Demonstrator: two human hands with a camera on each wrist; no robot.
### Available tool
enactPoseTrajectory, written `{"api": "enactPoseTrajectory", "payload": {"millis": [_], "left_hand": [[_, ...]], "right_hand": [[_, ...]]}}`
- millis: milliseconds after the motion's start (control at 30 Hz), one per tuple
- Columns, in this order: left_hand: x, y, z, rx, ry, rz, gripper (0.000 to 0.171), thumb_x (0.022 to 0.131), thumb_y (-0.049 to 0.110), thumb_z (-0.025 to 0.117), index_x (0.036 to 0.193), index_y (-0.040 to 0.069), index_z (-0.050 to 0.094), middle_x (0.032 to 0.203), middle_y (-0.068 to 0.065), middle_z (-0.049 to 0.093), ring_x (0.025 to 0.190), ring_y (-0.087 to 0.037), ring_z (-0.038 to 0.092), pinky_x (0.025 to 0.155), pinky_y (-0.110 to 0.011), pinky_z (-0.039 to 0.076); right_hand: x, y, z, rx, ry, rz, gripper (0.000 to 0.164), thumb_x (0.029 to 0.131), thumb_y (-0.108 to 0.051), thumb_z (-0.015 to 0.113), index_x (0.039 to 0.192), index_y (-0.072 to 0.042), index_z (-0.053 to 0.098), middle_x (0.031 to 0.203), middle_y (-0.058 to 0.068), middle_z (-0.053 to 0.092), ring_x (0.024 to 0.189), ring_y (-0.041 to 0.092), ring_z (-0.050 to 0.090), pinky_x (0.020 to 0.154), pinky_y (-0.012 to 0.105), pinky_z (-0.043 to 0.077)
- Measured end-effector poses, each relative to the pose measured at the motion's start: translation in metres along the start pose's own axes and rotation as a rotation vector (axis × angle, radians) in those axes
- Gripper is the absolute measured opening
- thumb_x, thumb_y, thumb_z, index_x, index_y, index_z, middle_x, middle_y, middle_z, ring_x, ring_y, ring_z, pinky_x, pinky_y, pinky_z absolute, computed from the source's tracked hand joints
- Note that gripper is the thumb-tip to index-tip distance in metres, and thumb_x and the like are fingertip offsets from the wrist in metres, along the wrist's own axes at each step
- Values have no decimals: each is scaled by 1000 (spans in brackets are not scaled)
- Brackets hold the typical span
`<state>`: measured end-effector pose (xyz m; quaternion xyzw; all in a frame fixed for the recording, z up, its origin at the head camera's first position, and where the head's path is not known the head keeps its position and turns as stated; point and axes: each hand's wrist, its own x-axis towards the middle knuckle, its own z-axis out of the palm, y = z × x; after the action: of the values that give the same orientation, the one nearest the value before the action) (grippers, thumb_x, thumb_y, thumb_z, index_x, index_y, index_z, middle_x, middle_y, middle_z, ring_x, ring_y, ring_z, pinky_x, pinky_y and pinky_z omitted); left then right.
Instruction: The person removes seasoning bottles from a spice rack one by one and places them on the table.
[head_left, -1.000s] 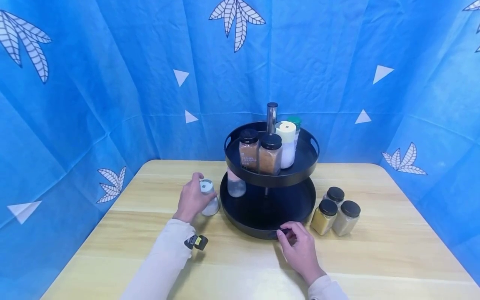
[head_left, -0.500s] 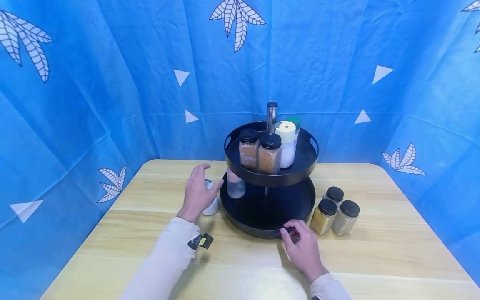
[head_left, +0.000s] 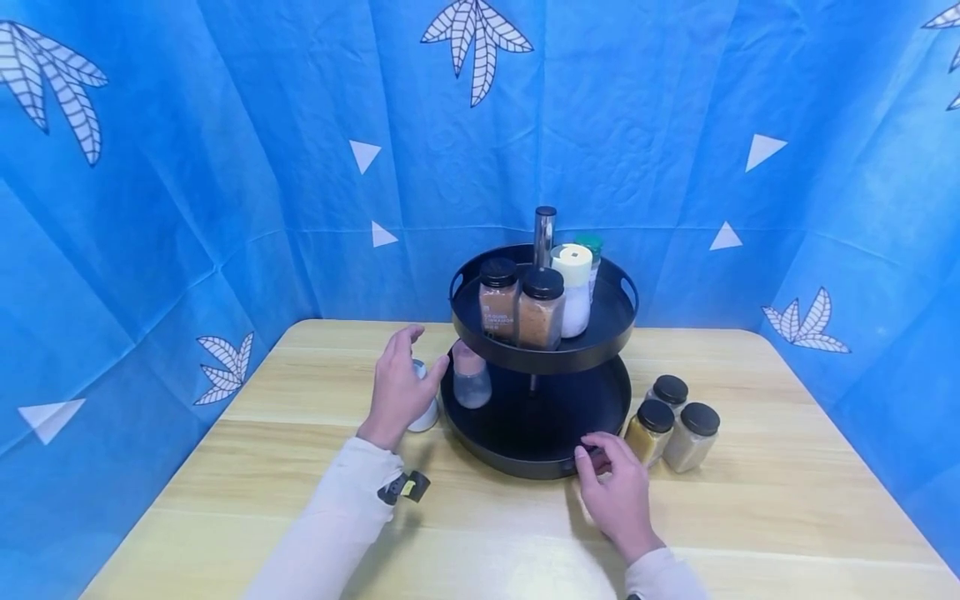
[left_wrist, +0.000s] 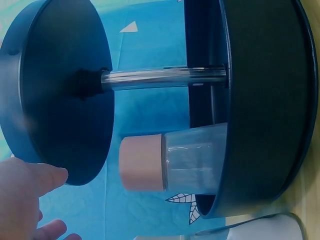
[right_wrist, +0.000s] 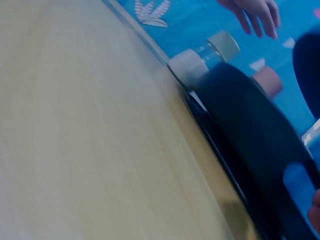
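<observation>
My right hand point(head_left: 618, 498) holds the front rim of the lower tray of a black two-tier turntable point(head_left: 517, 467), thumb and fingers at its cut-out handle. Left of the turntable, my left hand point(head_left: 397, 392) hovers with thumb and fingers spread, holding nothing. Partly hidden behind that hand, a white-capped glass jar point(head_left: 426, 418) stands on the table; the right wrist view shows a gap between the hand and the jar's cap point(right_wrist: 224, 46). On the lower tray, at its left side, a pink-capped clear bottle point(head_left: 472, 387) stands upright, and the left wrist view shows it closely.
The upper tray point(head_left: 555, 360) carries two brown spice jars point(head_left: 540, 321), a white-capped shaker point(head_left: 574, 308) and a green-capped bottle point(head_left: 589, 243). Three black-capped jars point(head_left: 692, 446) stand on the table at right. A blue curtain point(head_left: 637, 150) encloses the back and sides.
My left hand has let go of the white-capped jar and opened. My right hand has moved right along with the tray's rim, turning it; the pink-capped bottle has come slightly forward.
</observation>
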<state>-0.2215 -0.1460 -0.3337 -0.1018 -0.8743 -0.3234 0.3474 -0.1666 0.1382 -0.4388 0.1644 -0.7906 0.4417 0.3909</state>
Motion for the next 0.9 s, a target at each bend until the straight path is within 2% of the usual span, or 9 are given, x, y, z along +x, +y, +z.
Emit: {"api": "enactPoseTrajectory", "payload": {"millis": [200, 333, 433, 600, 767, 900], "left_hand": [[-2, 0, 3, 18, -21, 4, 49, 84, 19, 70, 122, -4, 50, 122, -25, 57, 113, -37, 53, 97, -53, 46], [-4, 1, 5, 26, -16, 14, 49, 82, 18, 71, 121, -4, 51, 121, -24, 58, 113, -36, 54, 97, -52, 47], [-5, 3, 6, 24, -15, 21, 48, 81, 17, 72, 120, -4, 52, 120, -24, 59, 111, -36, 55, 96, -51, 48], [-5, 4, 8, 15, -31, 6, 49, 80, 15, 73, 120, -3, 52, 120, -25, 58, 109, -36, 55, 94, -51, 48], [-7, 6, 12, 22, -85, -33, 52, 80, 18, 73, 122, -3, 50, 123, -24, 57, 111, -37, 54, 95, -52, 47], [-8, 7, 15, 24, -134, -69, 58, 81, 25, 73, 125, -3, 48, 125, -23, 55, 111, -36, 53, 96, -52, 46]], "right_hand": [[-5, -21, 13, 19, 5, -215, 15, 70, 6, 71, 82, -3, 69, 81, 10, 69, 61, 14, 61, 55, 19, 55], [-8, -34, 20, -22, -83, -269, 21, 70, 2, 73, 90, -3, 70, 91, 12, 72, 80, 22, 67, 69, 33, 59], [-11, -38, 22, -70, -172, -231, 25, 72, -1, 75, 96, -4, 71, 97, 10, 72, 91, 24, 66, 76, 41, 58], [-11, -37, 20, -90, -261, -135, 22, 75, -3, 76, 96, -5, 71, 97, 10, 72, 94, 23, 66, 78, 42, 58], [-8, -33, 14, -86, -275, -48, 18, 77, -8, 76, 93, -6, 70, 95, 11, 72, 93, 24, 66, 79, 43, 58], [-5, -27, 8, -99, -249, 4, 15, 75, -10, 77, 88, -8, 70, 91, 9, 71, 89, 22, 66, 78, 43, 57]]}}
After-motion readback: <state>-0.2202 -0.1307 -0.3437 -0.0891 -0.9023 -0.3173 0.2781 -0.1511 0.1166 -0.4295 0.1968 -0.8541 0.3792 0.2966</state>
